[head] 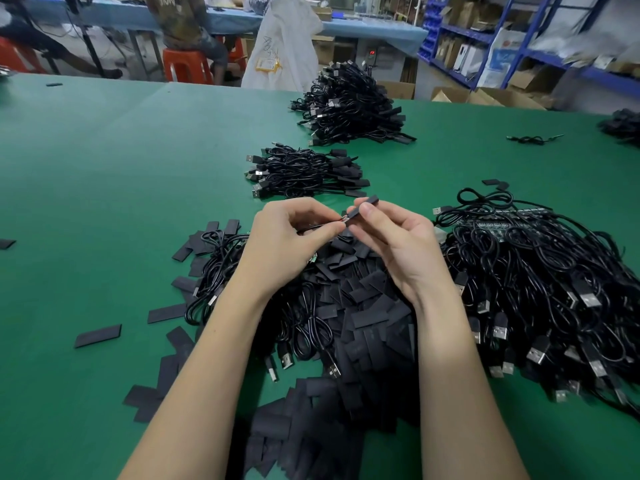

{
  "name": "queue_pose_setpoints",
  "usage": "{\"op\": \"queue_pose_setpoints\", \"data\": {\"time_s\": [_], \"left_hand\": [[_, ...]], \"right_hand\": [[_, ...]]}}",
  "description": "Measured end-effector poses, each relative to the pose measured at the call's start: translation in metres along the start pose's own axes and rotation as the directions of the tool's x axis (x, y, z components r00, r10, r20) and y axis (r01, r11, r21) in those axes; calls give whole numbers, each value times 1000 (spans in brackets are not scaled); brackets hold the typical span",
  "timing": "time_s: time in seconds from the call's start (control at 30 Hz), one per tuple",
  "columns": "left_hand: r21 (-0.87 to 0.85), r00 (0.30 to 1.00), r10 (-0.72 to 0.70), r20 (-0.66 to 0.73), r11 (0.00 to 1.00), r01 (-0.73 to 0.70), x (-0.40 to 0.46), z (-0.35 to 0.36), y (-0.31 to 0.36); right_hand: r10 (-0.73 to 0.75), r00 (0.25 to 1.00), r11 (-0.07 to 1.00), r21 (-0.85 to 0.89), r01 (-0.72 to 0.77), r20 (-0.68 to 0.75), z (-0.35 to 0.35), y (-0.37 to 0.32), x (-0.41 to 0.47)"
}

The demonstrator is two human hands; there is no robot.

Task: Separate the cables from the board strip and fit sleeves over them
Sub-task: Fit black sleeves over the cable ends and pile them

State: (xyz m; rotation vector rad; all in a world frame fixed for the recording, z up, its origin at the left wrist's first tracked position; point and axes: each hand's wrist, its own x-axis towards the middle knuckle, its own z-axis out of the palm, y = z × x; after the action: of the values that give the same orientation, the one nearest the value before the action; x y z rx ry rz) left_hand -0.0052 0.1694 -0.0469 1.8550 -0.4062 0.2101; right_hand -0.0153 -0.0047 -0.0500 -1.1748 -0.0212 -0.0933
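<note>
My left hand [287,237] pinches the end of a thin black cable [320,225] above the green table. My right hand [394,237] pinches a flat black sleeve [363,206], and its lower end meets the cable's small board end between my fingertips. Below my hands lies a heap of loose black sleeves [353,306] mixed with a few USB cables [304,327]. To the right sits a big pile of cables still joined to a dark board strip [498,225].
Two piles of sleeved cables lie further back, one near [304,173] and one far [349,105]. Stray sleeves [98,336] dot the green table [104,202] on the left. Beyond the table's far edge are a person on a red stool, a white bag, boxes and blue shelves.
</note>
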Motion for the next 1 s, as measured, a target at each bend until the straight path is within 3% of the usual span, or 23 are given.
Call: {"op": "queue_pose_setpoints", "data": {"time_s": [0.1, 0.23, 0.33, 0.83, 1.0], "left_hand": [[-14, 1000, 8, -6, 1000, -8, 0, 2, 2], [36, 999, 24, -22, 999, -23, 0, 3, 3], [33, 1000, 11, 18, 999, -12, 1, -2, 2], [-62, 994, 17, -108, 998, -23, 1, 0, 1], [-115, 998, 13, -58, 993, -19, 1, 0, 2]], "right_hand": [[18, 1000, 997, 75, -17, -5, 0, 1, -1], [28, 1000, 1000, 1, -28, -1, 4, 3, 0], [26, 999, 998, 61, -24, -30, 6, 1, 0], [44, 999, 996, 84, -43, -12, 18, 2, -1], [48, 998, 991, 123, -43, -38, 19, 4, 1]]}}
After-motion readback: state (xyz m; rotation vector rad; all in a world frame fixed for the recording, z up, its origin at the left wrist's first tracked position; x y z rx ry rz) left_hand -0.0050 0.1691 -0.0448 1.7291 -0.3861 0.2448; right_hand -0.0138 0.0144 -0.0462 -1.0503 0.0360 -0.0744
